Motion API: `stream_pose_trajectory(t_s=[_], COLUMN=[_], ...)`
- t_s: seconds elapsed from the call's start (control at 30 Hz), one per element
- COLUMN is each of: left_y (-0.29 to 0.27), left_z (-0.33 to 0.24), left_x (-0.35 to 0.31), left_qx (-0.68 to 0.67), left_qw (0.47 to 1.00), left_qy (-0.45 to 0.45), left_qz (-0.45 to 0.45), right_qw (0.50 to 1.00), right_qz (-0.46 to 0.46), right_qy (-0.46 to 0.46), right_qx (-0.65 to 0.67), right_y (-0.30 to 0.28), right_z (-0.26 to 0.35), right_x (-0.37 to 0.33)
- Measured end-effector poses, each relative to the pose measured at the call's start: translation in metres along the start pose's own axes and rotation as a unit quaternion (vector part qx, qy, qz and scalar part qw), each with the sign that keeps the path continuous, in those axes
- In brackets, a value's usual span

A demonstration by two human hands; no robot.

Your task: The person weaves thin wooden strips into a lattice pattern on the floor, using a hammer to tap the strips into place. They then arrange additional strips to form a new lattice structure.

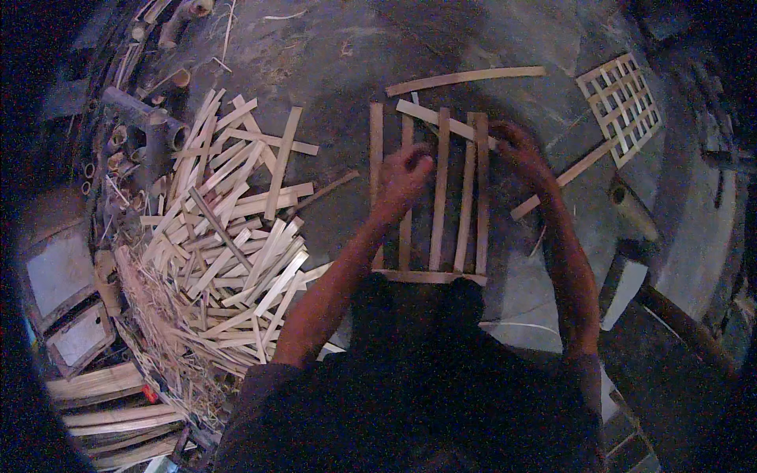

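Observation:
Several long bamboo slats point(439, 197) lie side by side on the floor in front of me, pointing away. A crosswise slat point(469, 277) runs under or over their near ends; which one I cannot tell. Another slat point(426, 113) slants across their far part, and its right end meets the fingers of my right hand point(520, 154), which are closed on it. My left hand point(404, 175) is over the second slat from the left, its fingers curled closed; whatever they grip is hidden.
A big loose pile of cut slats point(236, 229) spreads at the left. A woven bamboo lattice point(621, 106) lies far right, near a single slat point(564, 177). A curved strip point(465, 79) lies beyond the slats. Bamboo tubes point(146, 114) line the far left.

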State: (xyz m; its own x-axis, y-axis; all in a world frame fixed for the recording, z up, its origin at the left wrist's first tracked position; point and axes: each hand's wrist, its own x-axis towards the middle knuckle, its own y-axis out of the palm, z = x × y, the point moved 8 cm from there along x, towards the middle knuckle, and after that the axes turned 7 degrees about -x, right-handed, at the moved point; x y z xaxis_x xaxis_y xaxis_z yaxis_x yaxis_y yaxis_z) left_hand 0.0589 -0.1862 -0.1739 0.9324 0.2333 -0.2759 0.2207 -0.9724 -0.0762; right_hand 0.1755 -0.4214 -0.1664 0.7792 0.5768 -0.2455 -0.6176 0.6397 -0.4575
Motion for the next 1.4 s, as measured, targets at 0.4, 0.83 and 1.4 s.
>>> stream_pose_trajectory(t_s=[0.4, 0.83, 1.4], left_y=[-0.060, -0.074, 0.017], left_z=[-0.020, -0.027, -0.040], left_x=[0.043, 0.057, 0.008], left_qx=[0.389, 0.280, 0.595], left_qw=[0.890, 0.958, 0.748], left_qy=[0.213, 0.055, 0.281], left_qz=[-0.107, -0.037, -0.084], right_qw=[0.998, 0.981, 0.948], right_qz=[-0.051, -0.117, -0.193], right_qy=[-0.031, -0.103, 0.025], right_qx=[-0.011, -0.116, -0.250], right_y=[-0.004, -0.005, -0.002], right_z=[-0.002, -0.008, 0.047], right_x=[0.027, 0.049, -0.007])
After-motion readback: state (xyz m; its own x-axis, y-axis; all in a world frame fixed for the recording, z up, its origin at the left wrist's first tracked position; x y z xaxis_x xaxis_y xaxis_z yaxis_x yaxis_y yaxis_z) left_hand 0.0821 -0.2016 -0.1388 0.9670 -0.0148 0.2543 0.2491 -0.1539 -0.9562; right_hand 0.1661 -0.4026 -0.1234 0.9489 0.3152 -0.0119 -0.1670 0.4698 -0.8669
